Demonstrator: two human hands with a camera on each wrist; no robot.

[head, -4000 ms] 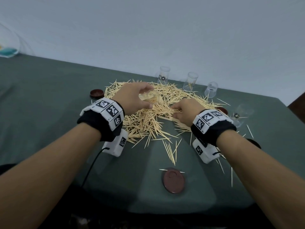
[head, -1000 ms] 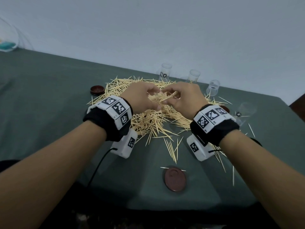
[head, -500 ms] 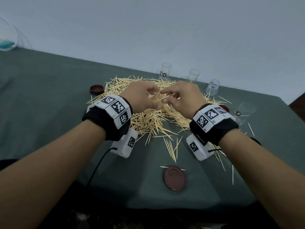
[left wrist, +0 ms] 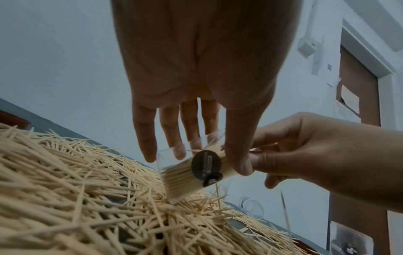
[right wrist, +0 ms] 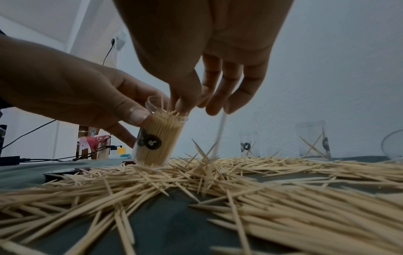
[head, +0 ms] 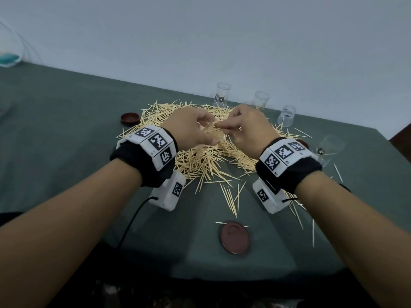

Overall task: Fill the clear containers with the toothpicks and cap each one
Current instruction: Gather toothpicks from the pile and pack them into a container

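Observation:
My left hand point(head: 205, 130) grips a clear container point(right wrist: 157, 138) with a black sticker. It is tilted, packed with toothpicks, and its base rests on the toothpick pile point(head: 200, 158). The thumb sits on the near wall and the fingers point(left wrist: 165, 138) lie behind it. My right hand point(head: 224, 127) meets it from the right, thumb and forefinger pinching toothpicks at the container's mouth point(right wrist: 174, 112). One loose toothpick point(right wrist: 220, 131) is falling beside it. In the head view the container is mostly hidden between the hands.
Three clear containers point(head: 222, 95) point(head: 260, 101) point(head: 287, 115) stand upright behind the pile, and another point(head: 329, 150) lies on its side at the right. A dark red cap point(head: 234, 240) lies near the front edge and another cap point(head: 129, 118) left of the pile.
Four seconds ago my right hand was down on the pile; it has since risen to the container's mouth with toothpicks. Over the last second both hands barely moved.

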